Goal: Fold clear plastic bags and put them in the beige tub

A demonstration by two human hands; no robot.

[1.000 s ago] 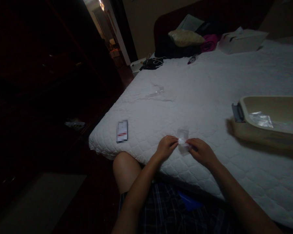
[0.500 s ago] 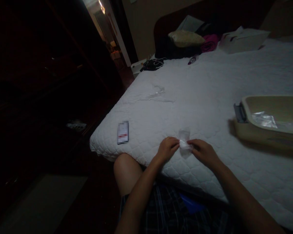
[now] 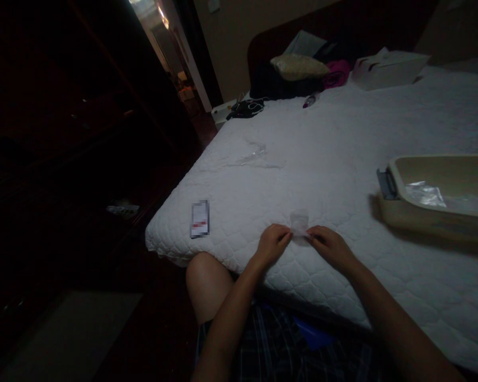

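Note:
Between my two hands is a small clear plastic bag [image 3: 300, 223], held just above the white quilted bed near its front edge. My left hand [image 3: 275, 241] pinches the bag's left side with thumb and fingers. On the opposite side, my right hand [image 3: 327, 245] grips the right edge in the same way. The bag looks flat and see-through; whether anything lies inside it I cannot tell in this dim light.
A beige storage bin [image 3: 422, 220] with a grey latch stands at right, holding clear plastic packets [image 3: 425, 194]. A phone-like blurred item [image 3: 199, 219] lies left. Crumpled clear plastic [image 3: 253, 154] rests farther back. A white box [image 3: 388, 69] and a cushion [image 3: 299, 67] sit near the headboard.
The bag's lower part, which hung below my fingers, now looks shorter and flatter. Both hands stay pinched on its sides. The view has shifted slightly.

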